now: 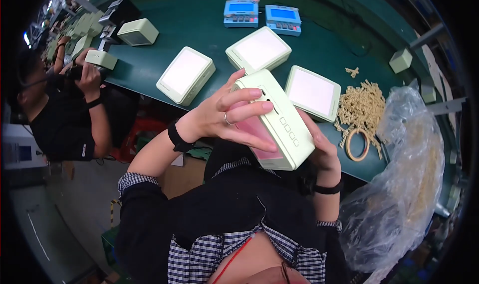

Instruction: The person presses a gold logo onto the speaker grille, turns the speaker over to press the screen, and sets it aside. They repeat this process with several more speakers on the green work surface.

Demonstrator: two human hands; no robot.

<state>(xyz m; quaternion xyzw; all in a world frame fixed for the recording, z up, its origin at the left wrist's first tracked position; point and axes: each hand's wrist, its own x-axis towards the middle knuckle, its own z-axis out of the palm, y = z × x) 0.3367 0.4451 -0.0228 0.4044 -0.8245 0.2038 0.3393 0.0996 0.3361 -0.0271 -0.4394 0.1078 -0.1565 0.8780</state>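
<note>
Between my two hands, over the near edge of the bench, is a pale green box-shaped device (279,122). Its side with a row of square buttons and small ports faces up, and its pinkish screen is tilted toward the lower left. My left hand (234,112) grips it across the screen and the port side, fingers spread along it. My right hand (321,143) holds the opposite side; most of its fingers are hidden behind the device. Just beyond lie three similar devices with lit white screens: one at left (185,76), one in the middle (258,49), one at right (313,93).
Two blue meters with screens (241,13) (283,19) stand at the back of the green bench (194,22). At right are a heap of tan small parts (363,104), a tape roll (357,145) and a clear plastic bag (404,184). A co-worker (70,109) handles another device at left.
</note>
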